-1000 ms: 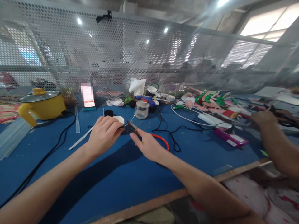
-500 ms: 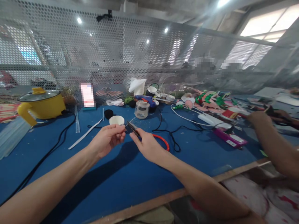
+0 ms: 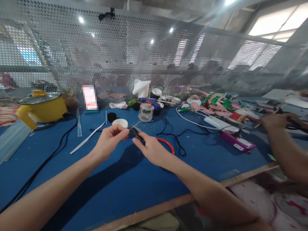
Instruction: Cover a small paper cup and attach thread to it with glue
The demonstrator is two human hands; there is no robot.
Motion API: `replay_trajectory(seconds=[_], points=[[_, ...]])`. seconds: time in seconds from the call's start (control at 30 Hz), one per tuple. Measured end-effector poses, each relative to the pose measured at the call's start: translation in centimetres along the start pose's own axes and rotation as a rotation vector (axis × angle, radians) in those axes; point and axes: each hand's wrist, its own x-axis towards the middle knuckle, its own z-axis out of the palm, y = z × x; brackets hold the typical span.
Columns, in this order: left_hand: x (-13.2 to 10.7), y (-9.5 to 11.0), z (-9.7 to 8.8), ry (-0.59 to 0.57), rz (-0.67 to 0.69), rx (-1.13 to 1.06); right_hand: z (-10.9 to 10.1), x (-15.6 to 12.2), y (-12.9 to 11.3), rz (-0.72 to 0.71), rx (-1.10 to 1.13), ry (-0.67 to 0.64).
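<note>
My left hand (image 3: 109, 141) is raised over the blue table (image 3: 120, 179), fingers pinched together on something too small to name, close to the tips of the scissors. My right hand (image 3: 149, 149) grips small dark scissors (image 3: 134, 132) whose blades point up-left toward the left fingertips. A white round cup (image 3: 120, 122) sits on the table just behind my left hand, with a black roll (image 3: 112, 116) beside it. A red hoop (image 3: 166, 143) lies behind my right hand.
A yellow pot (image 3: 42, 107) stands at far left with a black cable (image 3: 48, 154) running forward. A clear jar (image 3: 146, 112), a blue glue gun (image 3: 150, 102), white cables and a pink device (image 3: 237, 142) lie behind. Another person's arm (image 3: 281, 138) reaches in at right. A mesh panel backs the table.
My left hand has lifted off the white cup and come up to the scissor tips with pinched fingers. The right hand has hardly moved.
</note>
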Motion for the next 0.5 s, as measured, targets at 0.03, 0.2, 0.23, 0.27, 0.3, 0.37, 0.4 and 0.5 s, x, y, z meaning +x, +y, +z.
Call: replay_trajectory(seconds=[0.03, 0.2, 0.23, 0.27, 0.3, 0.37, 0.4, 0.5], points=[[0.0, 0.1, -0.1, -0.011, 0.021, 0.040, 0.0, 0.0, 0.0, 0.002, -0.003, 0.006], [-0.1, 0.4, -1.0, -0.031, 0.436, 0.506, 0.1, 0.1, 0.1, 0.011, 0.003, 0.046], [0.0, 0.3, -1.2, -0.017, 0.582, 0.660, 0.1, 0.1, 0.1, 0.007, 0.005, 0.049], [0.1, 0.2, -1.4, -0.001, 0.726, 0.812, 0.2, 0.1, 0.1, 0.002, 0.007, 0.047], [0.2, -0.1, -1.6, 0.043, 0.851, 0.941, 0.2, 0.1, 0.1, -0.001, 0.009, 0.042], [0.4, -0.5, -1.9, 0.114, 1.032, 1.103, 0.2, 0.1, 0.0, 0.002, 0.006, 0.032], [0.5, -0.7, -2.0, 0.137, 1.089, 1.142, 0.3, 0.1, 0.0, 0.004, 0.004, 0.026], [0.5, -0.8, -2.0, 0.126, 1.130, 1.134, 0.4, 0.0, 0.1, -0.004, 0.005, 0.017]])
